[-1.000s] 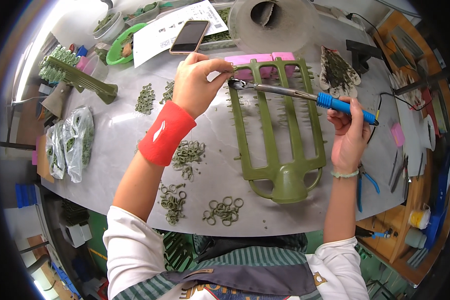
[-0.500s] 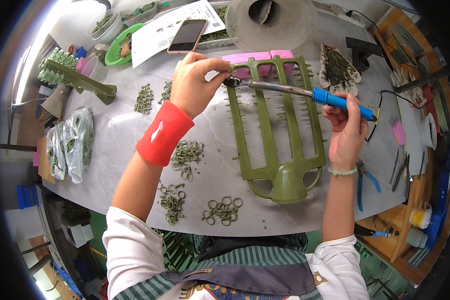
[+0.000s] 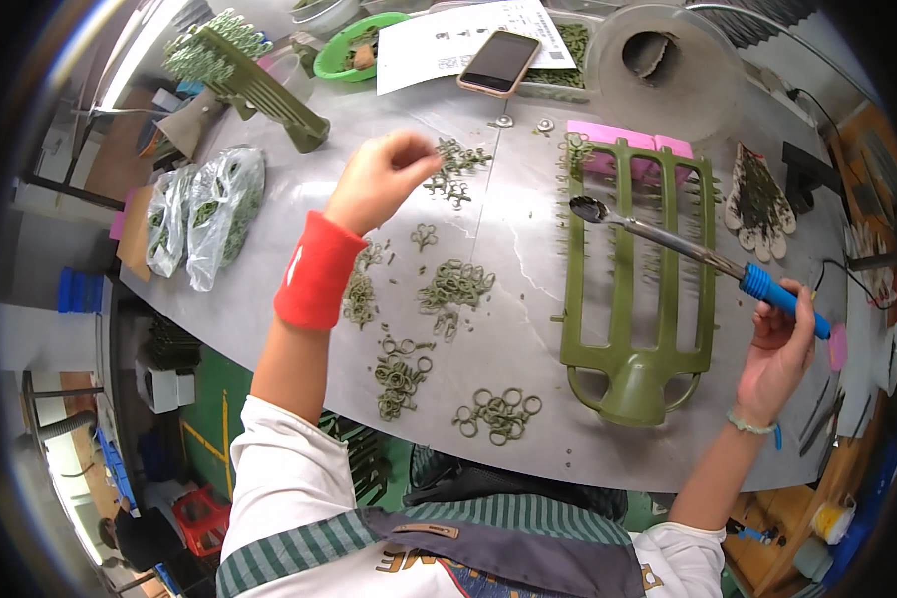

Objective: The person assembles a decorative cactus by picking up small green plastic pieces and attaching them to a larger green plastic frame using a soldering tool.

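In my right hand [image 3: 772, 364] is a blue-handled soldering iron [image 3: 767, 287], its metal shaft pointing left. The iron's dark, spoon-like tip [image 3: 588, 209] is over the left bar of a green wax-like frame [image 3: 623, 289]. That frame has several long bars edged with small pieces and a funnel-shaped base toward me. Clover-shaped green pieces cluster at its far left corner [image 3: 575, 149]. My left hand [image 3: 381, 179] is closed in a pinch beside a pile of small green pieces [image 3: 458, 164]; what its fingertips hold, if anything, is hidden.
Pink blocks [image 3: 608, 135] support the frame's far end. Ring piles [image 3: 498, 414] lie nearer me. A phone [image 3: 499, 62] rests on a paper sheet [image 3: 409, 60]. Stained glove [image 3: 762, 204] at right, plastic bags [image 3: 224, 214] and another green frame [image 3: 269, 95] at left.
My left hand has left the frame's far corner and moved left to the small-piece pile. My right hand has drawn the iron's tip back slightly toward me. The view has shifted left.
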`<action>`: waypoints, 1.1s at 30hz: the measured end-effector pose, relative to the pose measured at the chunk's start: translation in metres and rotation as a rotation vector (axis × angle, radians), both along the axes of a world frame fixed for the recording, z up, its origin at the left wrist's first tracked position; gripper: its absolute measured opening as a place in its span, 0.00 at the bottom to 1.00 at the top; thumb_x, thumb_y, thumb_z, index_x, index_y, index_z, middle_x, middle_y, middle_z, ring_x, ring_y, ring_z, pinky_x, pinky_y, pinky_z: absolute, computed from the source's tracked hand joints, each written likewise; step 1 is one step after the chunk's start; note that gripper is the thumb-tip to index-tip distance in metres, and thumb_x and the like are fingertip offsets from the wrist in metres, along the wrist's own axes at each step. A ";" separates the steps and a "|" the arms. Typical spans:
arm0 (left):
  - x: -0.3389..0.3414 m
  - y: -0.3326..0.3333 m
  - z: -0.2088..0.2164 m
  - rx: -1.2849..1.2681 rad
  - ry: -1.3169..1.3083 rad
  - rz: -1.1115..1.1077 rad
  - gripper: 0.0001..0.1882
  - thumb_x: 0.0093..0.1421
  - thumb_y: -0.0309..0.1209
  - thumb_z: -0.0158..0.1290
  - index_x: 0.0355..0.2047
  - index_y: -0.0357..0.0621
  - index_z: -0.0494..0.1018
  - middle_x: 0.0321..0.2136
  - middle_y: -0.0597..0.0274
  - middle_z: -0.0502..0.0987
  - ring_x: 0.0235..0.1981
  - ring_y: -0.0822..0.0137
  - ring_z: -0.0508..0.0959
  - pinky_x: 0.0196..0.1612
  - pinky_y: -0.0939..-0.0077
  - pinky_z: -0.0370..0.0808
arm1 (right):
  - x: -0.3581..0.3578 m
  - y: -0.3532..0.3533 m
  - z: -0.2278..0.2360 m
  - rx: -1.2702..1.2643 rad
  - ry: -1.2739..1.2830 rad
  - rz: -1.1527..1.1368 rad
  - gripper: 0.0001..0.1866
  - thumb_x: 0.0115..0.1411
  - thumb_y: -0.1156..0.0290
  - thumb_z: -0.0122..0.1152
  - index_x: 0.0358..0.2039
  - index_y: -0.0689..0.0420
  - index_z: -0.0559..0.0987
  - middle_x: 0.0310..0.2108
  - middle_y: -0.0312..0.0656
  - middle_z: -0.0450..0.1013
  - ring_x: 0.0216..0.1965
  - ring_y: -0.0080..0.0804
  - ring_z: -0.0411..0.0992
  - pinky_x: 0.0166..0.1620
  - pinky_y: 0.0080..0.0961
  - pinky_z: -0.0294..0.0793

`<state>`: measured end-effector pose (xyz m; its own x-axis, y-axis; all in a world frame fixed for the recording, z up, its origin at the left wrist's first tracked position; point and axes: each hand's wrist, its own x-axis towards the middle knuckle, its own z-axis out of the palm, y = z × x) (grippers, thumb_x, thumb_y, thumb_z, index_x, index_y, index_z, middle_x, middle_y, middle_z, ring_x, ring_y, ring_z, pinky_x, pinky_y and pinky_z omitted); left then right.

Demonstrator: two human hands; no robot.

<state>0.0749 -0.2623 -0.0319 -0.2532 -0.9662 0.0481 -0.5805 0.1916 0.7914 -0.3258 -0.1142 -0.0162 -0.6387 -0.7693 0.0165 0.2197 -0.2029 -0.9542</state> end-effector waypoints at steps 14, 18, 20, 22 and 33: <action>0.014 0.043 -0.039 0.135 -0.254 -0.005 0.15 0.47 0.29 0.63 0.33 0.40 0.72 0.25 0.62 0.72 0.28 0.68 0.73 0.34 0.76 0.72 | 0.007 0.009 0.009 0.005 0.013 0.013 0.16 0.61 0.61 0.55 0.36 0.63 0.76 0.22 0.38 0.73 0.24 0.20 0.73 0.30 0.13 0.75; -0.007 0.045 -0.017 0.187 -0.013 0.052 0.12 0.50 0.24 0.61 0.36 0.39 0.74 0.25 0.65 0.75 0.28 0.75 0.75 0.34 0.81 0.73 | 0.007 0.008 0.011 -0.010 0.036 0.018 0.14 0.62 0.63 0.54 0.35 0.63 0.75 0.23 0.39 0.74 0.23 0.20 0.73 0.30 0.15 0.75; -0.028 0.042 -0.007 0.125 0.100 -0.029 0.10 0.55 0.21 0.57 0.38 0.38 0.76 0.31 0.66 0.78 0.34 0.77 0.77 0.38 0.82 0.74 | 0.005 0.007 0.012 -0.017 0.055 0.023 0.14 0.62 0.63 0.53 0.35 0.64 0.75 0.23 0.39 0.74 0.24 0.21 0.74 0.31 0.16 0.76; -0.055 0.038 0.001 0.062 0.157 -0.094 0.09 0.55 0.21 0.57 0.37 0.38 0.76 0.31 0.66 0.78 0.33 0.76 0.77 0.38 0.82 0.75 | 0.005 0.004 0.010 -0.025 0.053 0.020 0.14 0.62 0.63 0.53 0.35 0.64 0.75 0.23 0.39 0.74 0.24 0.22 0.74 0.31 0.17 0.76; -0.125 0.007 0.012 -0.490 -0.116 -0.151 0.08 0.52 0.29 0.60 0.34 0.50 0.81 0.29 0.61 0.78 0.30 0.66 0.76 0.35 0.75 0.74 | 0.001 -0.011 -0.005 -0.059 0.031 0.079 0.14 0.62 0.64 0.53 0.34 0.64 0.76 0.25 0.40 0.75 0.25 0.24 0.76 0.33 0.19 0.78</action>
<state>-0.0498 -0.2555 -0.0199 -0.4186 -0.7895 0.4488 -0.5963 0.6117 0.5198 -0.3249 -0.1256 -0.0207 -0.5747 -0.8142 0.0824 0.2075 -0.2424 -0.9477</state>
